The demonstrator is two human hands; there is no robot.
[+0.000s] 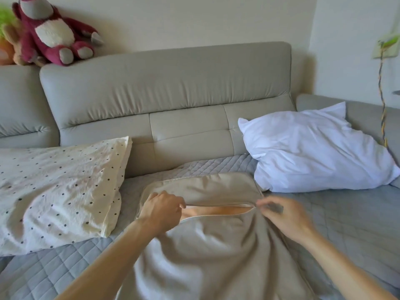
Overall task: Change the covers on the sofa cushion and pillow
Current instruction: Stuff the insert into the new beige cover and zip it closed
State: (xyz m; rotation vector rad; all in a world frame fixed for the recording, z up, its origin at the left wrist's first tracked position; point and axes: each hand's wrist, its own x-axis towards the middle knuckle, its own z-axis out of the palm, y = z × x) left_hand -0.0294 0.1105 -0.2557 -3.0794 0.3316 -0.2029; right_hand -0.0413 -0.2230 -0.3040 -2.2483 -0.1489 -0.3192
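The left hand (pixel 162 210) has its fingers curled round the edge of the beige cushion cover (pixel 205 245) at the left end of the open zip (pixel 242 206). The right hand (pixel 283 215) is blurred. Its fingertips are drawn together at the zip's right end, apparently pinching the pull, which I cannot make out.

The cover lies rumpled on the quilted grey seat throw (pixel 346 224), with peach fabric (pixel 212 211) showing in the gap. To run the zip cleanly, the left hand should probably keep the seam taut and straight while the right draws along it, so that loose folds stay out of the teeth.

A bare white pillow (pixel 313 152) touches the cover's far right corner, and a polka-dot pillow (pixel 54 185) lies just beside it on the left. Together they hem in the working space. A plush bear (pixel 52 33) sits on the sofa backrest (pixel 162 83), well apart.
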